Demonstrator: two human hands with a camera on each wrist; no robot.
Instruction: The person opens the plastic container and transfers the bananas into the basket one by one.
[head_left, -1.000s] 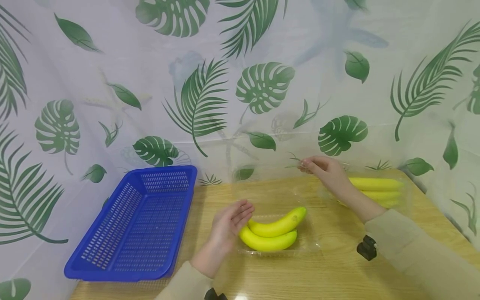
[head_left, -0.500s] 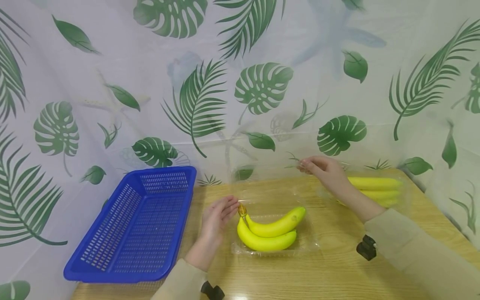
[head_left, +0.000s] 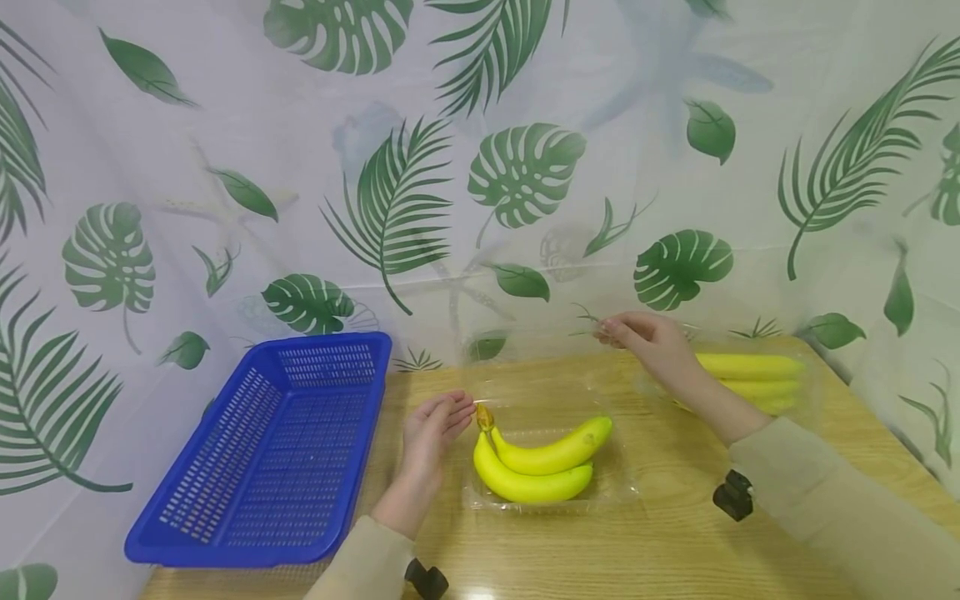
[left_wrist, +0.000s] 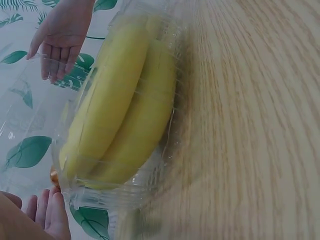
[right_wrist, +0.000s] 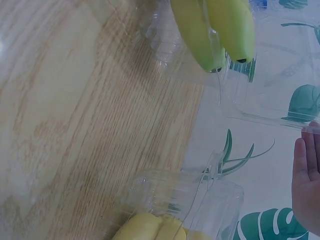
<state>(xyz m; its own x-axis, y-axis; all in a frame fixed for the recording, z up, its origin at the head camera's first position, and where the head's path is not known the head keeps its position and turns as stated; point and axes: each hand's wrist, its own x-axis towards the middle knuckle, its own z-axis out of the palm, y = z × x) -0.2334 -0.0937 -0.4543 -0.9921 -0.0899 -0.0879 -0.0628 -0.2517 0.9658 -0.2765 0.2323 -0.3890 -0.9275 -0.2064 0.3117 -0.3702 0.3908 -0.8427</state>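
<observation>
Our left hand (head_left: 433, 429), fingers extended and gripping nothing, is nearer the two bananas (head_left: 536, 467), just beside their stem end, as they lie lengthwise left to right in the clear box (head_left: 609, 473), while our right hand (head_left: 651, 340) touches its raised lid (head_left: 528, 346) with straight fingers.

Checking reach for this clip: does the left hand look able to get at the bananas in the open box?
Probably yes: the left hand is right by the stem of the bananas, and the clear lid stands raised behind, the right hand at its edge, leaving them uncovered.
</observation>
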